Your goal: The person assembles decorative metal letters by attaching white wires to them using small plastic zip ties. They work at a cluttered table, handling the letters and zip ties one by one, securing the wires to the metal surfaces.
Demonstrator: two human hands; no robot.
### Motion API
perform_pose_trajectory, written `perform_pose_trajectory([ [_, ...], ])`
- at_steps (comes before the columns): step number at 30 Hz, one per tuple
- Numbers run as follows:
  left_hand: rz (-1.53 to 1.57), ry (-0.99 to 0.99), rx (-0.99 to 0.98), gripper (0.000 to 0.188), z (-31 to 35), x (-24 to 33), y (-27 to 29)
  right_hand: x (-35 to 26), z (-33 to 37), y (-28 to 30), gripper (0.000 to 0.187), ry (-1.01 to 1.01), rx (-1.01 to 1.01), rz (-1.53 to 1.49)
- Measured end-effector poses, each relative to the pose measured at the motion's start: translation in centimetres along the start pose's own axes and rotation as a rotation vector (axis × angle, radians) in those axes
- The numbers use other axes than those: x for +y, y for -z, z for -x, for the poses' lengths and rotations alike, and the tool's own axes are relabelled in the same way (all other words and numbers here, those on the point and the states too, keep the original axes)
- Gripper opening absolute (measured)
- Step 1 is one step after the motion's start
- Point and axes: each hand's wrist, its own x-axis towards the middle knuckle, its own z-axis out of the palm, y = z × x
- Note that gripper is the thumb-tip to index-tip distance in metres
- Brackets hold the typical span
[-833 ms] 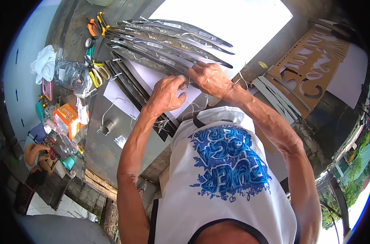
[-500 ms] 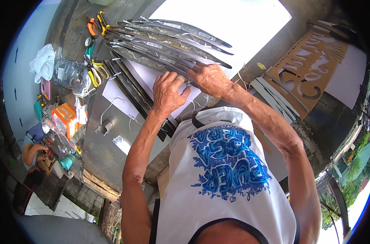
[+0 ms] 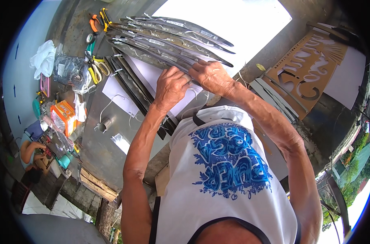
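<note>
Several long, dark, curved strips (image 3: 168, 35) lie side by side on the bench, with small light modules and thin white wires along them. At the right end of the nearest strip (image 3: 152, 57), my left hand (image 3: 171, 87) is closed with its fingers curled over the edge. Right beside it, my right hand (image 3: 213, 78) pinches the same end. Both hands' fingertips are partly hidden, so any wire between them cannot be made out. More dark strips (image 3: 134, 89) run diagonally beneath my left forearm.
On the left lie orange-handled pliers (image 3: 94, 22), yellow-handled scissors (image 3: 96, 71), clear plastic bags (image 3: 71, 71) and an orange box (image 3: 65, 116). A short metal tube (image 3: 105, 124) stands on the bench. A brown cut-out lettering panel (image 3: 305, 61) lies right. Another person (image 3: 32, 152) sits far left.
My left hand has turned slightly and moved a little right, its thumb now tucked from sight. My right hand stays nearly in place at the strip end. The strips have shifted very slightly.
</note>
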Motion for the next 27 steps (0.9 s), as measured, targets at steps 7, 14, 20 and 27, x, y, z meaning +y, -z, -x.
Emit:
perform_pose_trajectory([
  [7, 0.022, -0.092, -0.01, 0.016, -0.1, -1.0, -0.4, 0.1, 0.1, -0.7, 0.012, 0.042, 0.061, -0.005],
  [14, 0.066, -0.099, -0.013, 0.013, 0.3, -1.9, -1.1, 0.8, 0.5, 1.5, 0.014, -0.043, 0.127, -0.093],
  [20, 0.061, 0.003, 0.184, 0.03, 1.4, -0.5, -0.4, 0.6, 4.7, 5.3, 0.019, -0.332, 0.184, -0.18],
  [27, -0.041, 0.026, 0.282, 0.033, 4.1, 1.1, -2.6, 0.0, 9.3, 3.2, 0.018, -0.549, 0.173, -0.373],
])
